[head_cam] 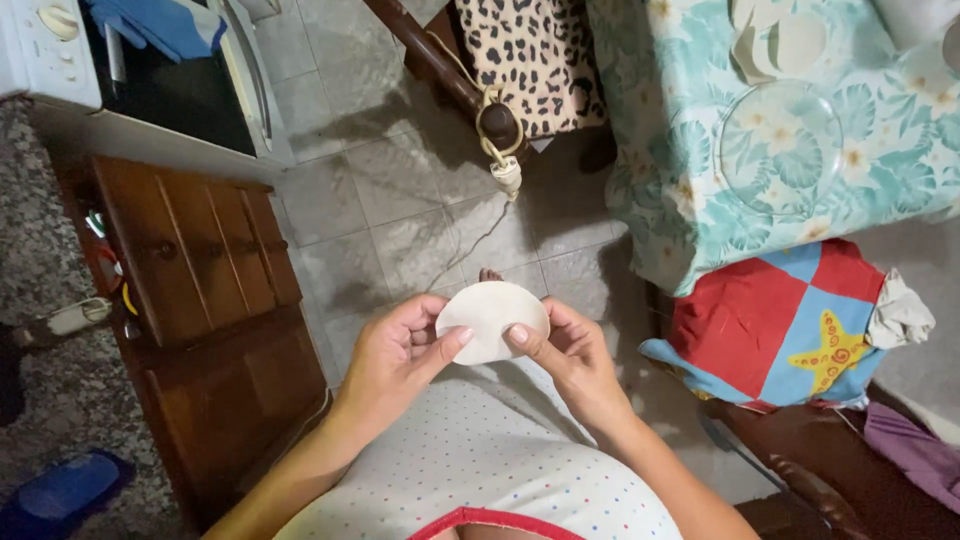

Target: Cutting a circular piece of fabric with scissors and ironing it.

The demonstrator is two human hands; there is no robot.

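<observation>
Centrally, just below the middle of the head view, a thin, round, off-white disc of dough (pixel 490 320) is held flat between both hands above the pale grey tiled floor (pixel 400 200). The left hand (pixel 395 358) grips the disc's edge at 9 o'clock, its thumb pressed on the upper face and its fingers curled together beneath. The right hand (pixel 572 360) grips the edge at 3 o'clock in mirror fashion, thumb on top, fingers folded underneath; both hands thus pinch the disc at opposite sides. The person's white garment with small coloured dots (pixel 480 470) fills the frame at 6 o'clock, directly under the wrists.

At 9 o'clock from the disc stands a dark brown wooden cabinet with panelled doors (pixel 205 290), topped by a speckled grey stone counter (pixel 40 260). At 11 o'clock a white appliance with an open door (pixel 150 80) carries a blue cloth (pixel 160 25). At 12 o'clock a dark wooden chair with a leopard-print cushion (pixel 535 60) has a cream cord and plug (pixel 505 165) hanging from its rail. At 2 o'clock a table under a turquoise floral cloth (pixel 700 180) bears a clear glass plate (pixel 780 145) and further pale round discs (pixel 775 40). At 3 o'clock lies a red and blue patchwork cushion with a yellow star (pixel 790 325), well apart from the hands.
</observation>
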